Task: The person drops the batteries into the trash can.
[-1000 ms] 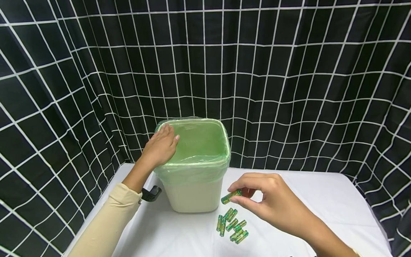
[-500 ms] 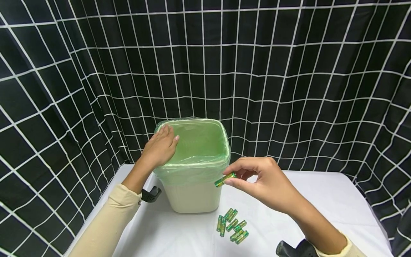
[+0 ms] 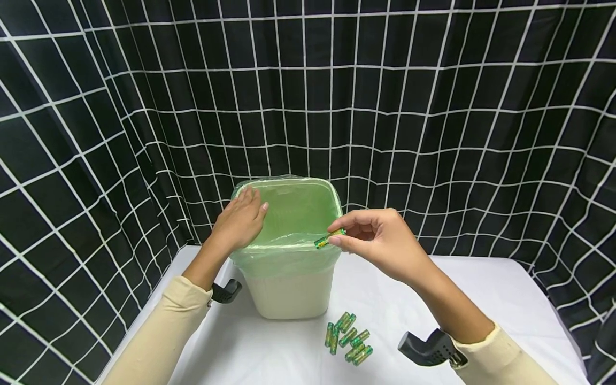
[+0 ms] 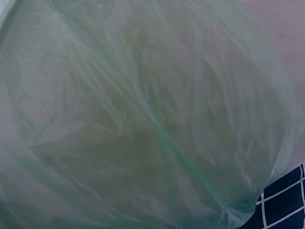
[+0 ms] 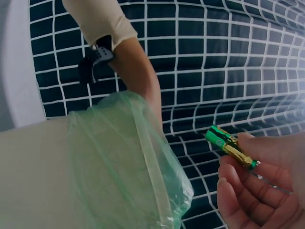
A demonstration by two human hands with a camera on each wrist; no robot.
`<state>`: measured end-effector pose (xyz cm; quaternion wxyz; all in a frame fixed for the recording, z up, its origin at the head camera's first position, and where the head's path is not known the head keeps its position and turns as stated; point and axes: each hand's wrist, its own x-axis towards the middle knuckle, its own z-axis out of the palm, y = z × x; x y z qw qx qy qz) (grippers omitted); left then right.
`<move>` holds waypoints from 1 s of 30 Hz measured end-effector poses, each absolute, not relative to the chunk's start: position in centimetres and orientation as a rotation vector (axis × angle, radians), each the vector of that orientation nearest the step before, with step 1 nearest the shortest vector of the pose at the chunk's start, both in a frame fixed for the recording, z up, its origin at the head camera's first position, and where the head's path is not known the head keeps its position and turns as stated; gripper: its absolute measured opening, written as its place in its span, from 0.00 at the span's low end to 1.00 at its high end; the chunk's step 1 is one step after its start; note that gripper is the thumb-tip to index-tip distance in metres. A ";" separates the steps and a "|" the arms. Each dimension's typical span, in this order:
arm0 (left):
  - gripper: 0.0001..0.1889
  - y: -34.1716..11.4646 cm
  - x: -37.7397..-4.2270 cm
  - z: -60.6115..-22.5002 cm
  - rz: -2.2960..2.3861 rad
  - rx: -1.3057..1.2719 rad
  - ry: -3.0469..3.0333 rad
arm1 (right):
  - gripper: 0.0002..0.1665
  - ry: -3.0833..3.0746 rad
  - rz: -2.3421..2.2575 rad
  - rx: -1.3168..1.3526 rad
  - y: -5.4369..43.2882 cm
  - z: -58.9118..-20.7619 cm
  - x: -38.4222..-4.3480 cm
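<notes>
My right hand pinches a green-and-gold battery between thumb and fingers, at the front right corner of a white bin. In the right wrist view the battery shows its metal tip. A thin green bag lines the bin and folds down over its rim. Fingers extended, my left hand rests on the bin's left rim. The bag fills most of the left wrist view, and that hand is hidden there.
Several more green-and-gold batteries lie on the white tablecloth, in front of the bin to the right. A black curtain with a white grid hangs behind and at both sides. Each wrist wears a black camera mount.
My right hand has risen and moved left with the battery, from above the loose batteries to the bin's rim. The left hand has stayed in place.
</notes>
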<state>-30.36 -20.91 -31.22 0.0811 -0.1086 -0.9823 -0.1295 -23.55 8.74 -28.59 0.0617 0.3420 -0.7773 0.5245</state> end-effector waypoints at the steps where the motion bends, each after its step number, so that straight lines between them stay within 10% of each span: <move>1: 0.33 -20.9 -30.4 -31.3 -0.386 -0.323 -2.937 | 0.07 -2.346 1.597 1.029 8.7 -28.6 -23.9; 30: 0.33 -21.1 -30.3 -31.2 -0.385 -0.312 -2.952 | 0.05 -2.471 1.486 0.975 4.5 -27.7 -30.6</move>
